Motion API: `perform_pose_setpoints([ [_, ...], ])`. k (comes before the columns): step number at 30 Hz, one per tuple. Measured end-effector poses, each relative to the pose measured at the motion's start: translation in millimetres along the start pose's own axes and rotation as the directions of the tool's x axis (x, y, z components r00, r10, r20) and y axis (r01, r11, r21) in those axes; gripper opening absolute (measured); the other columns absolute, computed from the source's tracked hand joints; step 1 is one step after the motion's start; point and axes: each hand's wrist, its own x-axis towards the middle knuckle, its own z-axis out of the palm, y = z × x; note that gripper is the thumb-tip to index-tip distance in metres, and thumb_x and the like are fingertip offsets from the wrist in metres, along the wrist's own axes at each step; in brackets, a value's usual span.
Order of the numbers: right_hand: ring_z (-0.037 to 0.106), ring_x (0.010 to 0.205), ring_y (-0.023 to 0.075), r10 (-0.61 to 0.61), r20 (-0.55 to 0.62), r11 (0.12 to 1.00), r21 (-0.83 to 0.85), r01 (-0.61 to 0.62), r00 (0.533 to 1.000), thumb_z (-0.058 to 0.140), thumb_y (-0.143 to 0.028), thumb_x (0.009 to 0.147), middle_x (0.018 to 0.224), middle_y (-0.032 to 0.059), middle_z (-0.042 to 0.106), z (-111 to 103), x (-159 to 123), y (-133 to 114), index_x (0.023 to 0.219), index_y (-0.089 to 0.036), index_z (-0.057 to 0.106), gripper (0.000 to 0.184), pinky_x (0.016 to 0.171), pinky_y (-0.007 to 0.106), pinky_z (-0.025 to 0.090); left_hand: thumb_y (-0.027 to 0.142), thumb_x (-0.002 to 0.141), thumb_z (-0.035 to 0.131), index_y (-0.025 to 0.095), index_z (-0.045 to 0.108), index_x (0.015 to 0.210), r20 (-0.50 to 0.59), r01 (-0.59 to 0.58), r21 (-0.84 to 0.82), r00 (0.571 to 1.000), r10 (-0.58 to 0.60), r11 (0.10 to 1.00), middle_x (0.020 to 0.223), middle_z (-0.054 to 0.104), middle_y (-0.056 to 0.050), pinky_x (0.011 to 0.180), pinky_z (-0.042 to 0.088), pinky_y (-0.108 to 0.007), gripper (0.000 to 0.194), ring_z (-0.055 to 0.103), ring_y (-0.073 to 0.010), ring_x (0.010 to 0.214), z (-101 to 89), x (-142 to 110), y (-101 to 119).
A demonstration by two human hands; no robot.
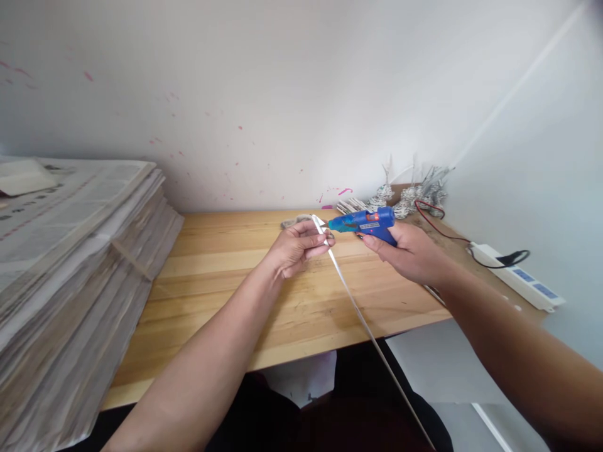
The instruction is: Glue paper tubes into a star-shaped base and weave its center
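Note:
My left hand [298, 247] is closed in a pinch on the top end of a long thin rolled paper stick [358, 311] that slants down toward my lap. My right hand [409, 252] is wrapped round the grip of a blue hot glue gun [365, 221]. The gun's nozzle points left and sits right at the stick's upper end, next to my left fingertips. Both hands hover just above the wooden table [226, 282].
A tall stack of newspapers [70, 276] fills the left side of the table. Woven paper pieces and rolled sticks [405, 194] lie at the back by the wall. A white power strip [518, 276] with a black plug lies at the right; the red cord runs toward it.

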Motion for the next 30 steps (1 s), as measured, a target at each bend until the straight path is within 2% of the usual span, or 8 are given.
perform_pose_setpoints([
  [8,0.042,0.055,0.0119,0.035,0.006,0.999,-0.003,-0.035,0.999,0.05,-0.051,0.091,0.059,-0.0029,0.047,0.0,1.2,-0.8,0.07,-0.021,0.05,0.037,0.053,0.026,0.031,-0.004,0.075,0.067,0.009,0.068,0.095,0.007,0.02,0.008,1.0,-0.02,1.0,0.091,0.073,-0.011,0.072,0.06,-0.024,0.023,0.073,-0.0169,0.078,1.0,-1.2,0.4],
  [15,0.041,0.056,0.0116,0.016,0.011,1.0,0.012,-0.017,1.0,0.049,-0.051,0.091,0.061,-0.0029,0.047,-0.3,-0.4,-1.5,0.074,-0.02,0.051,0.036,0.054,0.026,0.032,-0.003,0.075,0.067,0.011,0.066,0.101,0.013,0.01,0.01,1.0,-0.01,1.0,0.092,0.073,-0.01,0.068,0.06,-0.022,0.03,0.073,-0.0173,0.077,1.9,-2.5,2.3],
  [21,0.041,0.059,0.0124,0.014,0.004,0.999,-0.044,-0.014,1.0,0.048,-0.052,0.091,0.063,-0.0023,0.044,0.0,-2.1,0.9,0.073,-0.02,0.05,0.037,0.054,0.026,0.031,-0.004,0.076,0.064,0.011,0.067,0.103,0.01,0.008,0.0,1.0,-0.008,1.0,0.091,0.072,-0.009,0.069,0.06,-0.021,0.031,0.073,-0.0163,0.077,1.9,-2.3,2.5],
  [26,0.047,0.064,0.0138,-0.033,0.005,0.998,-0.059,0.033,0.999,0.048,-0.05,0.092,0.069,-0.0005,0.053,-0.1,-2.0,2.4,0.079,-0.019,0.056,0.035,0.059,0.026,0.036,-0.003,0.076,0.065,0.012,0.068,0.103,0.019,-0.005,0.021,1.0,0.004,1.0,0.091,0.072,-0.008,0.075,0.06,-0.024,0.031,0.073,-0.0162,0.079,-0.3,-0.4,1.5],
  [30,0.057,0.072,0.0172,-0.056,-0.034,0.997,-0.059,0.054,0.998,0.049,-0.049,0.092,0.08,0.0019,0.064,0.2,-3.2,1.1,0.095,-0.02,0.064,0.032,0.064,0.027,0.042,-0.003,0.076,0.066,0.013,0.069,0.102,0.013,-0.007,0.018,1.0,0.007,1.0,0.092,0.072,-0.007,0.077,0.061,-0.025,0.03,0.073,-0.017,0.08,-1.0,0.1,0.9],
])
